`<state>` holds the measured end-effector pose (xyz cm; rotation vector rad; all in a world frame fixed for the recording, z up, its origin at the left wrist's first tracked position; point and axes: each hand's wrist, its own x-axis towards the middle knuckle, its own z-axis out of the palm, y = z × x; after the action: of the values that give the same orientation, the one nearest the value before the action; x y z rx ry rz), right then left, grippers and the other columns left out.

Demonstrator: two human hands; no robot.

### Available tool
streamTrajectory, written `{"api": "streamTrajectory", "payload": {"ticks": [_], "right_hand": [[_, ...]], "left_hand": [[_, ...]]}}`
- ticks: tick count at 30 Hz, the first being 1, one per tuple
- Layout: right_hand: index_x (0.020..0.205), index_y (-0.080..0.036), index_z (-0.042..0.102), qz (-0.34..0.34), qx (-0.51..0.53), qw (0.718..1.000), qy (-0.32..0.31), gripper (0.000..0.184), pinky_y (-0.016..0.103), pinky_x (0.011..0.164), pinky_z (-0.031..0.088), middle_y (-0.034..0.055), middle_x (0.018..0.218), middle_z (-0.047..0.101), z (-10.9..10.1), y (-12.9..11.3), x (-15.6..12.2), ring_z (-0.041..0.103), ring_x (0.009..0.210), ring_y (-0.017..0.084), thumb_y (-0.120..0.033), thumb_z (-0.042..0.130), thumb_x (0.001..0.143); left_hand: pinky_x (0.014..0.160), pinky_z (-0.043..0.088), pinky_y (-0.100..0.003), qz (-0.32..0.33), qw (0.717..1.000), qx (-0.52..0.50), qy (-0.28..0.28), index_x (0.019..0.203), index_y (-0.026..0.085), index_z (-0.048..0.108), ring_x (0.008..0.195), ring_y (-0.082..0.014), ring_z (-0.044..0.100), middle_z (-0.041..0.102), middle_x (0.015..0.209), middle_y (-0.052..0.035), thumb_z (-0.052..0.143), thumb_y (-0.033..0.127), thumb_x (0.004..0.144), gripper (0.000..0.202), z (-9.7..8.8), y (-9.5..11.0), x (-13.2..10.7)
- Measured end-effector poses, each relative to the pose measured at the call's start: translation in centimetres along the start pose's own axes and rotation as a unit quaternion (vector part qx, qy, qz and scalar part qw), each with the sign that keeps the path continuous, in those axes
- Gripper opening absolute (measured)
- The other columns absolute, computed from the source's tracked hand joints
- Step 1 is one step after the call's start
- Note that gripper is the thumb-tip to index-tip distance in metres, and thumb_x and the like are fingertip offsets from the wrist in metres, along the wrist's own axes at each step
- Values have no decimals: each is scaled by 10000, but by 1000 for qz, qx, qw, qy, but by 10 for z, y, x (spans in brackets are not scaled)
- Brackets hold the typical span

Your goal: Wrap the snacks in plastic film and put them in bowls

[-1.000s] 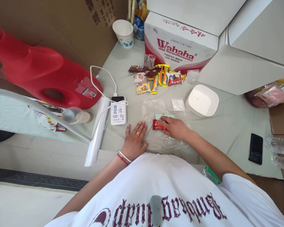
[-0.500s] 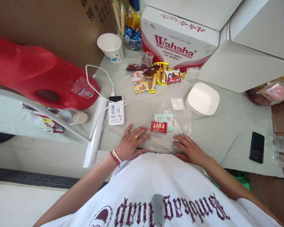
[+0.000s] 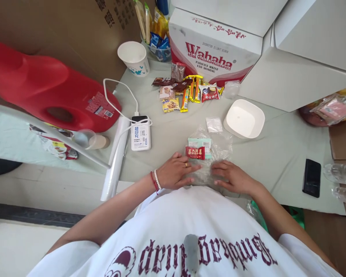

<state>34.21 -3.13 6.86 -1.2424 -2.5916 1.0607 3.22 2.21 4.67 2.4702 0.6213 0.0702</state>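
Note:
At the table's near edge, a clear plastic bag (image 3: 220, 148) lies flat. On it are a red candy packet (image 3: 195, 152) and a pale green packet (image 3: 203, 143), the red one overlapping the green. My left hand (image 3: 177, 171) rests over the bag's left side just below the red packet, index finger pointing right, holding nothing. Across from it, my right hand (image 3: 232, 176) lies on the bag's lower right side with its fingers apart, also holding nothing. Beyond the bag sit a small white packet (image 3: 214, 125) and a white square bowl (image 3: 244, 118).
Several wrapped snacks (image 3: 194, 88) are heaped before a Wahaha carton (image 3: 213, 50). To the left are a power bank (image 3: 141, 136) with a white cable, a plastic film roll (image 3: 115, 161), a paper cup (image 3: 134, 57) and a red jug (image 3: 54, 88). A phone (image 3: 311, 177) lies at right.
My left hand has slid right across the bag, closer to my right hand and under the red packet. My right hand has barely moved. The view has shifted slightly.

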Motion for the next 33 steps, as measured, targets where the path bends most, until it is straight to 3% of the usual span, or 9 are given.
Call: {"api": "streamTrajectory", "payload": {"ticks": [3,6,10,14,17,22,24,28,33], "right_hand": [[1236,-202,706,95,-8,995,33,378,361,855,548,97,1107,739,-13,-6,18,673,1000,226,-398,429,1067],[1186,-228,734,142,-104,981,77,374,347,787,530,99,1127,723,-14,-15,49,642,1048,255,-390,418,1065],[1423,-265,614,85,-172,980,47,469,400,886,543,105,1450,602,-2,-27,88,574,1191,297,-470,560,1004],[1520,-294,516,97,-193,976,31,493,440,958,539,79,1594,478,10,-23,94,549,1263,308,-310,504,1027],[1492,-277,534,71,-169,983,13,506,465,1011,518,65,1628,433,10,-16,84,537,1322,306,-178,481,999],[1393,-206,564,123,-125,984,37,493,451,909,559,165,1715,205,1,-17,86,592,1288,331,-396,646,946],[1371,-200,571,135,-138,981,15,467,448,899,555,186,1682,286,-1,-19,94,632,1233,327,-401,643,956],[1304,-191,612,72,-154,985,-2,325,443,970,523,153,1580,477,5,-16,95,621,1264,298,-256,574,988],[1294,-164,623,19,-138,985,98,382,469,952,542,194,1600,429,20,-10,55,608,1246,316,-406,579,1002]], "left_hand": [[863,340,-456,-112,992,39,29,1159,223,752,879,-277,601,740,794,-104,319,458,1053,505,4,-2,6],[823,351,-450,-194,976,75,68,897,199,762,814,-266,616,716,732,-111,338,396,1055,494,9,-3,6],[797,391,-432,-262,956,95,97,1141,175,742,798,-269,671,743,772,-119,374,301,1023,406,17,-3,2],[775,439,-388,-385,911,93,112,1494,159,526,785,-268,721,776,835,-110,369,367,1032,530,23,-6,0],[687,450,-340,-462,878,65,107,1600,127,348,766,-279,739,783,843,-103,387,488,1027,678,22,-8,2],[651,474,-322,-453,885,61,92,1603,209,354,816,-284,753,786,960,-115,369,455,1030,624,18,-10,6],[659,487,-324,-444,889,70,88,1596,214,368,796,-274,748,784,957,-115,355,378,1027,593,16,-12,7],[669,503,-336,-461,880,52,99,1594,124,352,743,-274,732,760,818,-105,371,297,991,627,13,-20,6],[673,498,-333,-401,897,44,181,1558,235,450,842,-238,711,711,1183,-137,430,305,979,584,20,-17,-11]]}}
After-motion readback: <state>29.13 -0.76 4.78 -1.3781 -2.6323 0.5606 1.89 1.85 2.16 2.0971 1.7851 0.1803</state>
